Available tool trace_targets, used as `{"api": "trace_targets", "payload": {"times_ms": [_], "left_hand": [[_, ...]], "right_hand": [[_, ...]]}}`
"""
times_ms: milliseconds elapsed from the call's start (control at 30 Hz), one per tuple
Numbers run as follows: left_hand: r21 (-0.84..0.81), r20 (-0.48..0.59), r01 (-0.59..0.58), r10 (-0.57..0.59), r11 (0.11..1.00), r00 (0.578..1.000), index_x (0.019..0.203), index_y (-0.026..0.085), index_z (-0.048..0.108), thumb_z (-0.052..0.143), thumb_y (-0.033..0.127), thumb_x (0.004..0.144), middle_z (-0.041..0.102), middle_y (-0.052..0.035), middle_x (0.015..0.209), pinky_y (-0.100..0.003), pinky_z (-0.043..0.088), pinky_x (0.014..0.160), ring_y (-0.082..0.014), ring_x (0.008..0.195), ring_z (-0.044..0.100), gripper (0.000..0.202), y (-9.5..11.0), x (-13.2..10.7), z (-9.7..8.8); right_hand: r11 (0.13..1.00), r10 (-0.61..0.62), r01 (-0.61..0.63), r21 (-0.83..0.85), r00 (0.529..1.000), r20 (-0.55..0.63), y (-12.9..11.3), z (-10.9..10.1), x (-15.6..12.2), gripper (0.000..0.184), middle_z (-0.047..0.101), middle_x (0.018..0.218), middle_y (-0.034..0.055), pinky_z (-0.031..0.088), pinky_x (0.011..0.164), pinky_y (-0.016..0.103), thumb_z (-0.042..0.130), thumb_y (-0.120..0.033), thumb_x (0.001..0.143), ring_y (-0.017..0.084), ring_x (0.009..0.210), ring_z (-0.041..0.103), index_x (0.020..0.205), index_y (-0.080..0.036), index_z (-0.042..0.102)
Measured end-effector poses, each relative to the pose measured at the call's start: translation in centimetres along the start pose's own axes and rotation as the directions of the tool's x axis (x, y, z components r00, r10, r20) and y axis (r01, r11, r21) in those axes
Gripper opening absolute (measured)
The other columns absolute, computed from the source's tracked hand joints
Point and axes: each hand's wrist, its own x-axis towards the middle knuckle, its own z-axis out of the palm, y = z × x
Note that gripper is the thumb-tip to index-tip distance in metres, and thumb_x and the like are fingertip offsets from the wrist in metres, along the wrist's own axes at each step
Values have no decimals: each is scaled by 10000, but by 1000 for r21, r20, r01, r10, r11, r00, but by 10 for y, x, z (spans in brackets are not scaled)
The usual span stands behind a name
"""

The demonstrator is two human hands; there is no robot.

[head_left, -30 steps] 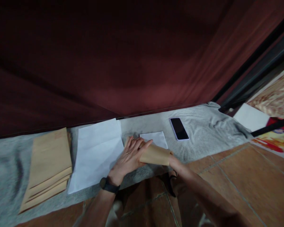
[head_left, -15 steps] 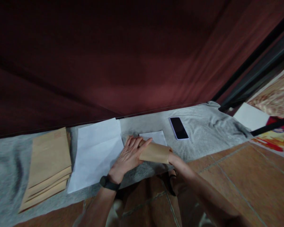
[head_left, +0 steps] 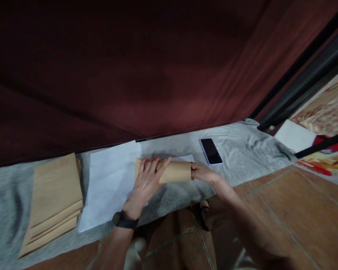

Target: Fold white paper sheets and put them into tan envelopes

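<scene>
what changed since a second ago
The right hand has drawn mostly out of the brown envelope, fingertips hidden at its mouth; the envelope shifted left, partly over the white paper. The left hand still lies on it. The phone and envelope stack stayed.

The left hand [head_left: 147, 179] lies spread across a brown envelope [head_left: 176, 172]; the right hand [head_left: 203, 173] reaches into its end.
</scene>
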Motion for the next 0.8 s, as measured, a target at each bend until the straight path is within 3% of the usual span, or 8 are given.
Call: {"api": "trace_targets", "payload": {"times_ms": [100,167,267,333,433,567,667,800], "left_hand": [[36,-44,68,-67,997,997,1609,289,155,651,274,846,529,-140,1340,-567,240,1190,-337,1267,483,910,-13,-4,0],[57,-71,114,-110,992,991,1609,276,166,666,319,850,524,-148,1334,-560,260,1178,-344,1260,481,910,-23,-7,0],[79,-87,167,-160,983,983,1612,248,156,679,347,847,525,-159,1323,-543,307,1150,-347,1253,482,932,-35,-12,0],[86,-74,194,-188,977,979,1610,232,159,700,356,833,536,-160,1310,-535,329,1133,-347,1241,491,955,-41,-15,-1],[92,-24,235,-234,968,972,1607,240,167,743,349,792,548,-145,1305,-536,329,1128,-342,1224,503,1004,-46,-17,1],[71,59,296,-300,953,952,1607,280,144,748,344,772,549,-115,1302,-536,285,1152,-326,1258,489,1033,-53,-20,7],[35,115,339,-341,940,933,1606,294,131,742,369,763,542,-107,1304,-534,275,1150,-328,1280,477,1044,-60,-22,12],[-18,170,377,-369,926,914,1605,294,131,728,411,751,531,-107,1326,-526,289,1130,-338,1285,472,1049,-69,-24,17]], "right_hand": [[987,-81,86,138,996,-43,9,-10,6,271,710,966,20,516,850,285,602,-283,869,168,918,649,1091,-161,698],[981,-51,84,177,982,-181,16,-15,13,311,710,1008,48,519,871,307,585,-328,881,179,949,657,1133,-164,665],[998,17,-42,-44,888,-459,27,-19,21,297,699,1017,69,530,843,333,554,-336,905,198,930,667,1147,-183,632],[935,-21,-190,-299,814,-581,31,-17,22,269,687,1056,89,511,889,340,577,-343,912,218,985,664,1124,-183,625],[751,-33,-387,-535,787,-616,30,-8,18,368,666,1138,152,483,938,334,651,-424,901,264,1093,648,1142,-150,600],[591,7,-492,-639,795,-606,22,9,15,496,632,1227,209,486,923,345,705,-481,870,312,1160,623,1186,-125,567],[582,39,-517,-627,788,-614,20,15,17,501,648,1209,206,483,911,340,720,-462,860,308,1150,631,1197,-128,561],[632,60,-504,-589,789,-611,28,9,23,500,676,1163,170,477,891,320,727,-433,840,283,1125,646,1206,-132,566]]}}
